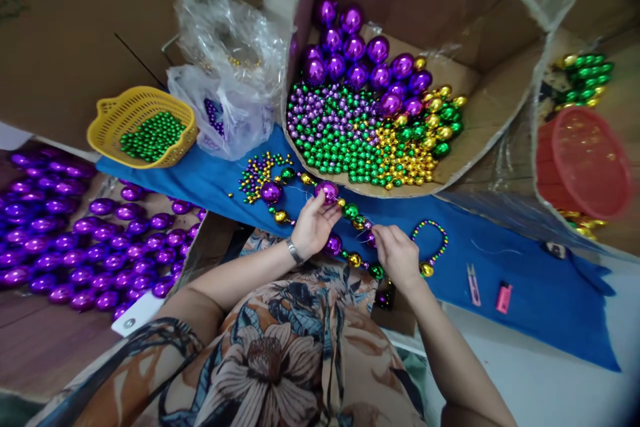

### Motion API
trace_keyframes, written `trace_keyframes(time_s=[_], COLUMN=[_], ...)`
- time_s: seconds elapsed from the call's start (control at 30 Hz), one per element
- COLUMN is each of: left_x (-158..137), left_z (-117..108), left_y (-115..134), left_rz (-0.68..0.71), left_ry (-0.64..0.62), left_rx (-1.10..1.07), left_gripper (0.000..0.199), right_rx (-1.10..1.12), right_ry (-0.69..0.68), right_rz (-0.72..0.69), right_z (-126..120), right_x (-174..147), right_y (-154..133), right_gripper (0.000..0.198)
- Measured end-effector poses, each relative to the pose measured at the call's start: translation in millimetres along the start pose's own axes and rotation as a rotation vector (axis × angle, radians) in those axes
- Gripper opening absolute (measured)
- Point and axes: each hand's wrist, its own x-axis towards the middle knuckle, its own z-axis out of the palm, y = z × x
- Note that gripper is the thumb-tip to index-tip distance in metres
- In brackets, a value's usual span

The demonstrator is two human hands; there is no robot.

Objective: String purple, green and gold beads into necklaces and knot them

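Open cardboard box with loose beads, beyond the blue cloth. The bead strand spans the cloth's near edge. My right hand pinches it narrowly, on bead or thread I cannot tell; my left hand, half-curled, holds it at a purple ball.

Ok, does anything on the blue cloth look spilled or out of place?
One small gold bead sits alone on the blue cloth, left of the loose mixed beads; it may have rolled away. A stray pale thread lies beyond the snips and pink lighter. The bead strand shows no visible damage.
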Motion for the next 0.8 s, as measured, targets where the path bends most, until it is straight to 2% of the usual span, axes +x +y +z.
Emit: trace_keyframes(time_s=[0.27,0.47,0.8], left_x=[2.0,2.0,1.7], left_z=[3.6,5.5,6.8], left_y=[3.2,4.7,10.9], left_rz=[0.040,0.045,0.012], left_ry=[-0.049,-0.039,-0.024], left_rx=[0.041,0.041,0.087], left_gripper=[0.022,0.014,0.018], right_rx=[0.055,0.068,0.207], right_ry=[-0.004,-0.039,-0.094], right_rz=[0.040,0.057,0.155], right_z=[4.3,5.3,1.9], right_x=[1.3,0.6,5.0], right_y=[-0.9,1.8,1.2], right_gripper=[0.021,0.023,0.023])
